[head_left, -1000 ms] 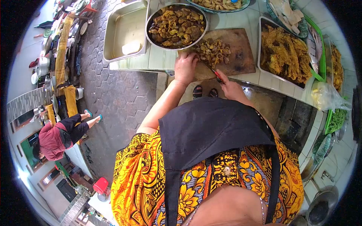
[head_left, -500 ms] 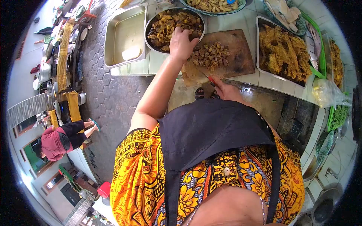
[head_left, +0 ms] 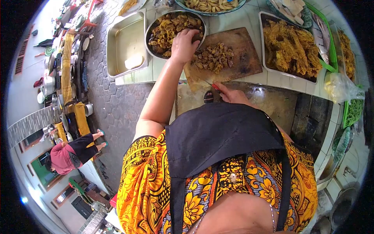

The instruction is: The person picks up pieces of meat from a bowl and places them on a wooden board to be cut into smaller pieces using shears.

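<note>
My left hand [head_left: 184, 46] reaches over the near right rim of a round metal bowl [head_left: 147, 41]. Its fingers are bent down against the browned meat pieces [head_left: 165, 30] inside, and the fingertips are hidden. Low at the near edge of a wooden cutting board [head_left: 246, 48], my right hand [head_left: 233, 95] is closed around the red handle of a knife [head_left: 216, 86]. The thin blade points left and is hard to see against the board. A pile of chopped meat [head_left: 213, 58] lies on the board between the two hands.
Left of the bowl stands a steel tray [head_left: 111, 46] with a white block [head_left: 134, 61] in it. Right of the board is a tray of yellow fried food [head_left: 290, 46]. A plastic bag [head_left: 339, 86] sits farther right. Another person [head_left: 72, 156] stands across the paved ground.
The view has shifted slightly. My left hand stays at the bowl, with its fingers now more bent over the meat. The right hand still holds the knife in nearly the same place.
</note>
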Tool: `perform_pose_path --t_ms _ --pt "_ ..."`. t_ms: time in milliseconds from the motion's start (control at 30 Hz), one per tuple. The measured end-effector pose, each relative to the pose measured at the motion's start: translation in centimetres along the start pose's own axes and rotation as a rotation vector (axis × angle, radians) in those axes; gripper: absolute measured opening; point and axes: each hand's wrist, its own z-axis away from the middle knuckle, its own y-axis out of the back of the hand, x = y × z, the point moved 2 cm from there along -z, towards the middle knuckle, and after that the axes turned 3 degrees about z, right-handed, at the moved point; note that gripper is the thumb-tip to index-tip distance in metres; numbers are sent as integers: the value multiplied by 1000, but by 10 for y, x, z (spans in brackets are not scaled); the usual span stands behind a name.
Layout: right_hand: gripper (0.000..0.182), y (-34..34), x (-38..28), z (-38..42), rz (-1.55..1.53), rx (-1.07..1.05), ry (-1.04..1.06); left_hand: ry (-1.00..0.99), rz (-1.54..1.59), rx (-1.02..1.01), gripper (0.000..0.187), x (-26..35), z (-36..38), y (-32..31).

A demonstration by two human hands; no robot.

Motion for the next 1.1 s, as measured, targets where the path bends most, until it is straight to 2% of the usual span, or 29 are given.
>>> perform_pose_path --t_ms 133,200,300,500,533,633,733,833,967,1067,1100 --pt "63 1 -3 -4 80 -56 -17 -103 -84 -78 39 -3 -8 1" --pt "66 0 -3 -5 60 6 58 -126 -186 -216 46 -3 -11 5" --pt "67 1 -4 -6 78 -45 24 -216 -325 -297 51 3 -14 15" --pt "67 -2 2 -5 108 -94 9 -213 -377 -436 52 8 -20 21" --pt "67 -3 2 -4 105 -93 5 -216 -375 -439 52 5 -19 23" --pt "66 -2 5 -3 107 -74 -4 -402 -288 -432 57 -4 -18 27" --pt "65 -3 5 -4 95 -79 13 -467 -369 -409 60 -5 -17 29" --pt "62 -5 2 -4 76 -98 0 -405 -465 -453 60 6 -19 27" --pt "60 -5 4 -7 73 -26 35 -452 -432 -417 53 -5 -27 21" --pt "60 -5 3 -13 115 -2 40 -388 -283 -374 45 -10 -28 24" --pt "61 -5 3 -15 132 1 36 -341 -182 -275 43 -12 -26 22"
